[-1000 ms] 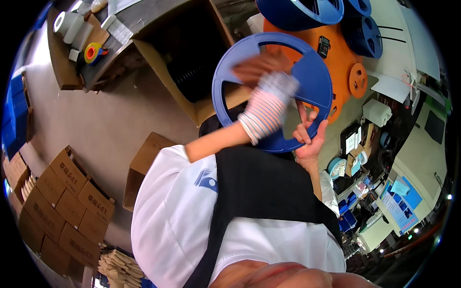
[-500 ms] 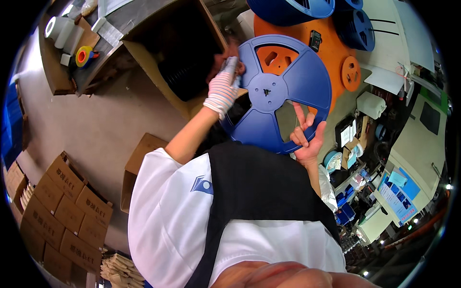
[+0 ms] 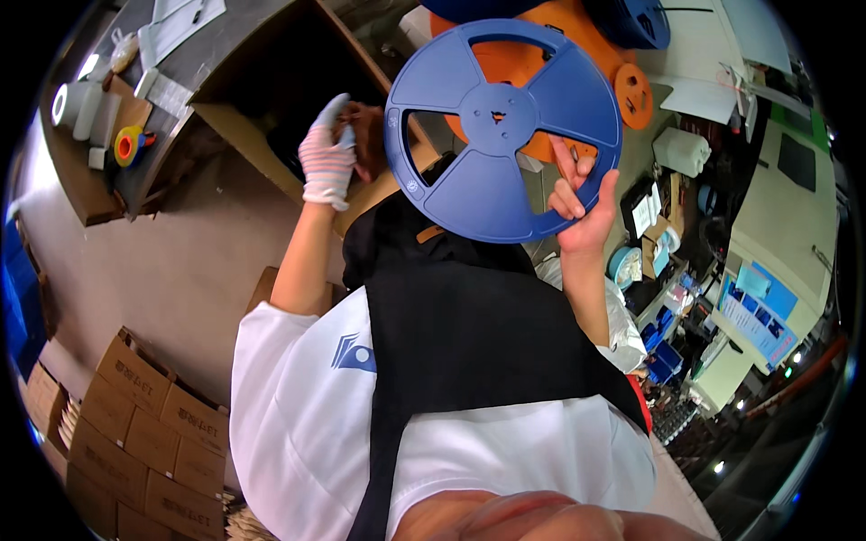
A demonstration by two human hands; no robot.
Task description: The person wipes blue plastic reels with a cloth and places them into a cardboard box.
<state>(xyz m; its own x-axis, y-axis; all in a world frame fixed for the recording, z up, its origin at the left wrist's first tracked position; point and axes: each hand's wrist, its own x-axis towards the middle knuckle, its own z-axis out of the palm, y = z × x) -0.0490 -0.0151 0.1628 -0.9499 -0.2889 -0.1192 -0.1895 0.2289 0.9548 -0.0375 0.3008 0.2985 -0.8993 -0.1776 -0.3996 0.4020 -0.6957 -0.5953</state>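
Note:
My bare right hand point(image 3: 586, 207) grips a large blue plastic reel point(image 3: 564, 90) at its lower right rim. Its fingers pass through one of the reel's windows and the thumb lies outside the edge. The reel is tilted, with its round hub and spokes facing me. My left hand point(image 3: 327, 167), in a striped glove with grey fingertips, is apart from the reel on its left side. It is closed on a crumpled reddish-brown rag point(image 3: 368, 140), partly hidden by the fingers. Behind that hand stands an open cardboard box point(image 3: 239, 135) with a dark interior.
An orange round surface point(image 3: 577, 54) lies beyond the reel, with a small orange disc point(image 3: 633, 95) and another blue reel point(image 3: 636, 22) by it. A grey bench point(image 3: 194, 45) at far left bears a tape roll point(image 3: 129, 144). Stacked cartons point(image 3: 135, 433) stand lower left.
My left hand with the rag has moved from the reel's left rim leftward, in front of the open box. The reel, still in my right hand, has shifted up and left in view.

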